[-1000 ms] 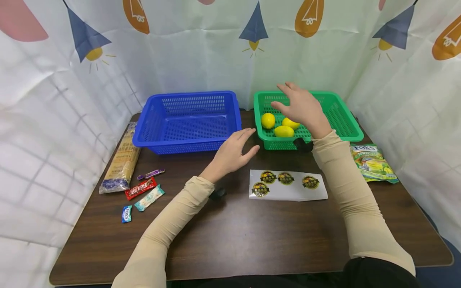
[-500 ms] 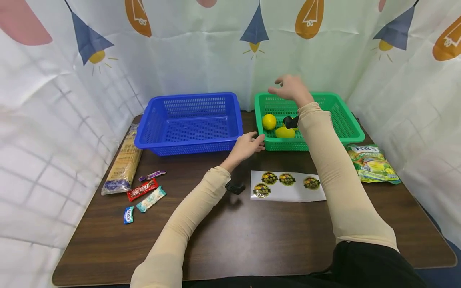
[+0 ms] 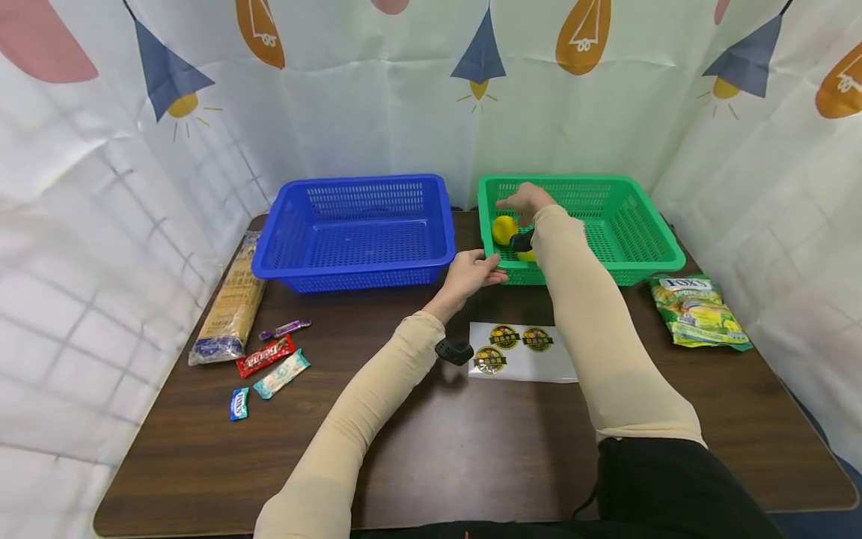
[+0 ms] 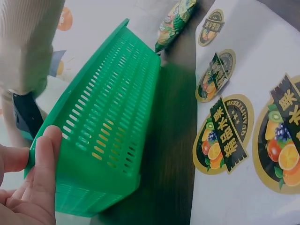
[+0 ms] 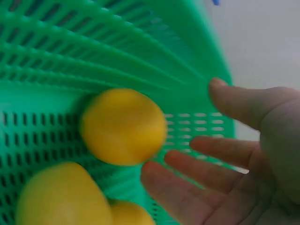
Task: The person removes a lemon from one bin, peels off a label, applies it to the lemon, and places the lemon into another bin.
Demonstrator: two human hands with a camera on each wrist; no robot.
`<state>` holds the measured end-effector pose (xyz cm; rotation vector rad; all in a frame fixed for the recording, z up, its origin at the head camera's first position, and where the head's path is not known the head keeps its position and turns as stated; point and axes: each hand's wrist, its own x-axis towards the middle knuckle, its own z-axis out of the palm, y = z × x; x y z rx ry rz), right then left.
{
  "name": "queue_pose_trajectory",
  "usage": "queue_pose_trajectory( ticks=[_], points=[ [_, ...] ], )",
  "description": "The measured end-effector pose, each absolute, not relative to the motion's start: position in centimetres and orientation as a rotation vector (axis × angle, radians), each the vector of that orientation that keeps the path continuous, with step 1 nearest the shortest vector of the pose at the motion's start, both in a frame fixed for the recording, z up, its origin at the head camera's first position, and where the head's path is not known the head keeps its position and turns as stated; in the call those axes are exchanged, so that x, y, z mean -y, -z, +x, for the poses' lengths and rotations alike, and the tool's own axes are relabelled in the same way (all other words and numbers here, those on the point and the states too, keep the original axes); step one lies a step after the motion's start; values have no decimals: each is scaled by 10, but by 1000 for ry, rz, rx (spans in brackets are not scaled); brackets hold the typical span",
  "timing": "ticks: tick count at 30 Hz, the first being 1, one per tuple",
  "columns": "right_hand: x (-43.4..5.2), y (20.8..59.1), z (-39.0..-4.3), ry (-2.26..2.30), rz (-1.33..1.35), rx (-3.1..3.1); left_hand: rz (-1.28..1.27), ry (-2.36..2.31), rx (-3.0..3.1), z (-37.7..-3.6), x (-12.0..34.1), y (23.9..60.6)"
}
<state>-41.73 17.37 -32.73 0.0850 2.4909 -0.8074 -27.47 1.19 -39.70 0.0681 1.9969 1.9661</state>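
Note:
At its near left corner, the green plastic basket [image 3: 646, 265] has its rim pinched between the thumb and fingers of my left hand [image 3: 468, 274]. In the left wrist view, that basket [image 4: 105, 108] shows its slotted side, with my left hand [image 4: 35, 183] at the rim. My right hand [image 3: 528, 199] is inside the basket's left part, over a lemon [image 3: 503, 230]. The right wrist view shows the right hand's fingers spread beside that lemon [image 5: 124, 126], holding nothing. Two more lemons lie next to it, one [image 5: 63, 197] plainly visible and one [image 5: 132, 213] partly hidden.
A blue basket [image 3: 364, 271] stands to the left. A sheet of round fruit stickers [image 3: 521, 367] lies in front of the green basket, partly under the right arm. Small wrapped sweets [image 3: 266, 355] and a long packet [image 3: 232, 307] are left; a FOX'S bag [image 3: 700, 311] is right.
My right hand has come down and leftward from above the green basket into it. My left hand has moved right from between the baskets and taken hold of the green basket's rim.

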Motion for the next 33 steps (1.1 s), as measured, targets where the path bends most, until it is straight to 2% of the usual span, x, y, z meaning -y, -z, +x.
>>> queue_pose_trajectory(
  ticks=[10,19,25,33],
  points=[
    [-168,360,-419,687,79,-2465,59,-1993,-1968,-270,-10,400],
    [-172,361,-416,822,92,-2447,111,-1999,-2057,-271,-13,404],
    [-170,333,-403,974,63,-2415,70,-2041,-1995,-272,-14,406],
    [-162,272,-381,774,-116,-2696,58,-2070,-1901,-274,-8,405]
  ],
)
